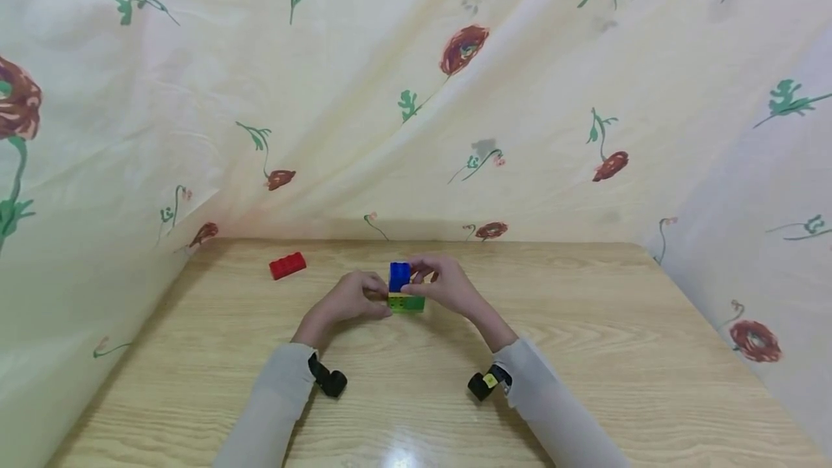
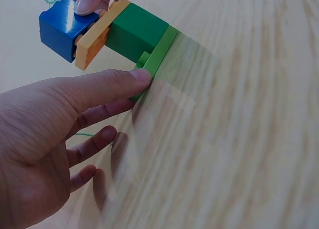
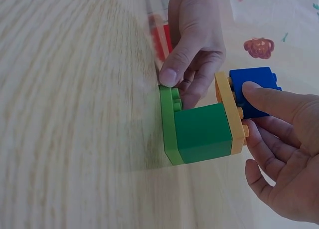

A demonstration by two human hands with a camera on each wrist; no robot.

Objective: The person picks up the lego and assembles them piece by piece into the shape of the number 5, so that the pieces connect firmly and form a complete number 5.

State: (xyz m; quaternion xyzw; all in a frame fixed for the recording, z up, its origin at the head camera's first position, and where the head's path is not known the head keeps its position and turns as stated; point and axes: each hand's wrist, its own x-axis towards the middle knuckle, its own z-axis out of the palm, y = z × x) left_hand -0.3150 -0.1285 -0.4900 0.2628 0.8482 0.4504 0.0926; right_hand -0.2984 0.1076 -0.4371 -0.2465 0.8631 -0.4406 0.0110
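Observation:
A small stack of toy bricks stands on the table, with a light green plate at the bottom. Over one end of it sits a dark green brick, topped by a yellow-orange plate. My right hand pinches a blue brick between thumb and fingers at that plate's studs, some of which show between the two pieces in the left wrist view. At the base, my left hand pinches the light green plate's free end, thumb on top; its other fingers spread loosely below.
A red brick lies at the table's back left, apart from the stack. Flowered cloth hangs behind the wood-grain table and along both sides.

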